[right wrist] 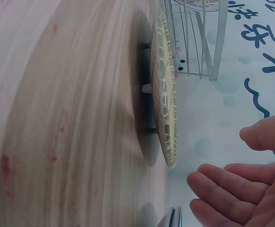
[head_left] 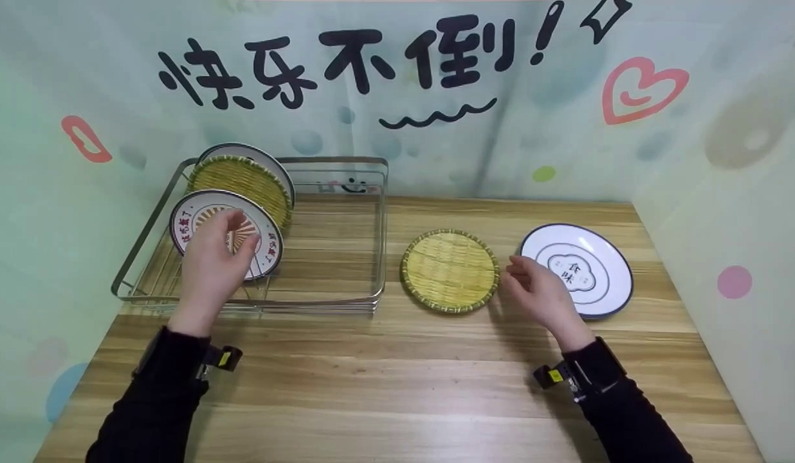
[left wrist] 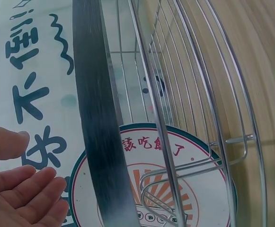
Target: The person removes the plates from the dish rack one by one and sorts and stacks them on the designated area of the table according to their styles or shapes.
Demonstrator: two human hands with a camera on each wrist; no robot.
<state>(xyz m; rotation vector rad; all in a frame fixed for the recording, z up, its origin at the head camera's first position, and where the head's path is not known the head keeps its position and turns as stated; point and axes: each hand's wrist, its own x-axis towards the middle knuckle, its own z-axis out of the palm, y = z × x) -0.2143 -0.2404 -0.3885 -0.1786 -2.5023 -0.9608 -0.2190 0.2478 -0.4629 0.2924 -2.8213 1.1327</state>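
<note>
My left hand [head_left: 216, 263] hovers over the front of a wire rack [head_left: 379, 257], fingers loosely bent and holding nothing. Behind it a white plate [head_left: 265, 225] with a red sunburst print leans in the rack; the hand hides part of it in the head view. Further back in the rack stand a round woven bamboo tray [head_left: 243, 181] and another white plate [head_left: 272, 162], mostly hidden. My right hand [head_left: 544, 290] is empty, its fingers relaxed, between a second woven tray [head_left: 450, 270] and a blue-rimmed white plate [head_left: 606, 263]. Small feet hold that tray off the table [right wrist: 71, 118].
The rack's right half shows bare wires. A printed backdrop [head_left: 436, 148] with black characters rises behind the table, and light side walls [head_left: 725, 212] flank it. Wood tabletop [head_left: 384, 386] stretches toward the front between both forearms.
</note>
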